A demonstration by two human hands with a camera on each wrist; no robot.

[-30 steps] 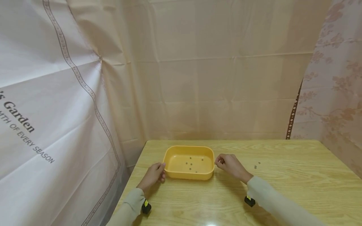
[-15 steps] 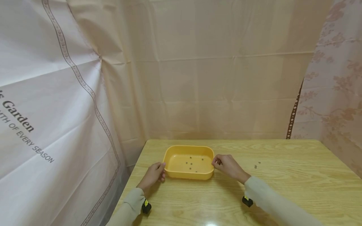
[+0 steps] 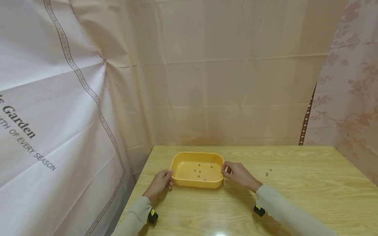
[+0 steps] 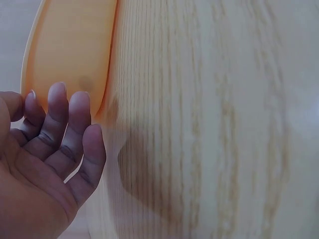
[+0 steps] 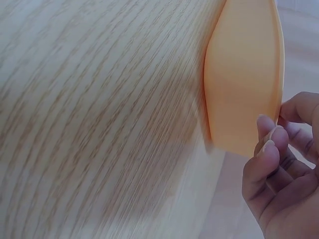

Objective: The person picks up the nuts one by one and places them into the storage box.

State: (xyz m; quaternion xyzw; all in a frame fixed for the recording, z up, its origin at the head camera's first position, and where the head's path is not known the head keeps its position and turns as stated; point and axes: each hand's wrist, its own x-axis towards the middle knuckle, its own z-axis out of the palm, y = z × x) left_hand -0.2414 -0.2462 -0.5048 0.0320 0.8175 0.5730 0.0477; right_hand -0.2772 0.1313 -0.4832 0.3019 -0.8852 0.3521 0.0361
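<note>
Softly rounded, smooth yellow tray (image 3: 197,184)

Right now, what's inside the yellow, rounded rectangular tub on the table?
Six tiny dark pieces, scattered across the bottom of the yellow tub; they're too small to identify. The near wall hides the strip right behind it, so anything lying there can't be seen.

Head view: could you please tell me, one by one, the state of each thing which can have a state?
Yellow box: upright, open on top
Small pieces in the box: loose, spread apart
Small pieces on the table: loose, near each other
Left hand: holding the box's left end
Right hand: holding the box's right end
Back cloth: hanging, creased
</note>
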